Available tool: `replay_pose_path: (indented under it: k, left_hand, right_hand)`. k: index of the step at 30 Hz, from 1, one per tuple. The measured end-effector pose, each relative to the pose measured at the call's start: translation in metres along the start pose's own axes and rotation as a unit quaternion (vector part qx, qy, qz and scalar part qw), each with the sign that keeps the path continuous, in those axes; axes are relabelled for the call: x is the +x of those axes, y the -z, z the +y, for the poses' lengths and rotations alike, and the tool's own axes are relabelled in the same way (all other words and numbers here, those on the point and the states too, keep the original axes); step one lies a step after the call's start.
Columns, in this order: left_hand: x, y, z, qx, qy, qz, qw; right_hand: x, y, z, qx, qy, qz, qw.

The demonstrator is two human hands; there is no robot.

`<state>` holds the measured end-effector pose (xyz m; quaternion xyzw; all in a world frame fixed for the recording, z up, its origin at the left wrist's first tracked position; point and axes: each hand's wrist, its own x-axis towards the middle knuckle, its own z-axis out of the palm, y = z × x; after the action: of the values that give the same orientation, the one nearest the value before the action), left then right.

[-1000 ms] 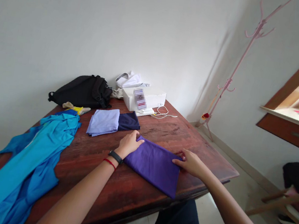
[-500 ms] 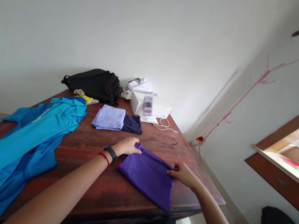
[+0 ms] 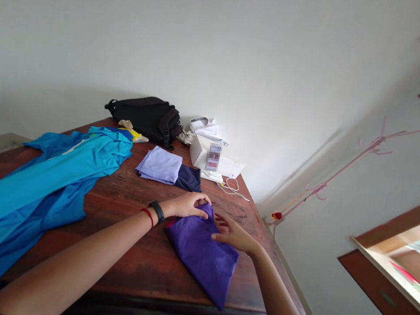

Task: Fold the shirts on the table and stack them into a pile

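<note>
A folded purple garment (image 3: 202, 259) lies on the wooden table in front of me, a bit of red edging showing at its left side. My left hand (image 3: 187, 205) pinches its far upper corner between thumb and fingers. Beside that corner is my right hand (image 3: 235, 235), open, its thumb over the garment's right edge and its fingers apart just beyond it. Past my hands lie a folded light-blue cloth (image 3: 161, 165) and a dark navy folded cloth (image 3: 190, 178), the light one partly over the dark one.
Bright blue garments (image 3: 44, 180) spread over the left of the wooden table (image 3: 109, 248). At the back are a black bag (image 3: 140, 118), a white box (image 3: 201, 151), a phone (image 3: 213, 157) on a stand and a white cable (image 3: 235, 187). A pink coat rack (image 3: 344, 170) stands right.
My right hand has let go of the garment's right end and moved left toward my left hand. The view has shifted, and the garment's right side has swung nearer to me.
</note>
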<state>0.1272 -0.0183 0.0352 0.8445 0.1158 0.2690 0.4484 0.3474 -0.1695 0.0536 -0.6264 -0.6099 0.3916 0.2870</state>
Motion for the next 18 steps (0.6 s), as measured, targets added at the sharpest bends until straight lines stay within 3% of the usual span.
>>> replay_pose_path:
  k: [3, 10, 13, 18]
  left_hand:
    - [0.000, -0.001, -0.005, -0.060, -0.033, 0.005, 0.998]
    - [0.001, 0.007, -0.013, -0.093, -0.010, 0.047, 0.995]
    - [-0.004, 0.020, -0.010, -0.111, 0.058, 0.038, 0.991]
    - [-0.022, 0.047, -0.005, -0.211, 0.197, -0.074, 0.955]
  right_hand:
    - [0.029, -0.007, -0.017, 0.030, 0.049, -0.077, 0.995]
    - [0.064, -0.014, -0.027, 0.041, 0.017, -0.116, 0.992]
    - [0.062, -0.013, -0.030, 0.079, 0.012, -0.105, 0.991]
    - [0.051, -0.006, -0.032, 0.162, 0.001, -0.011, 0.987]
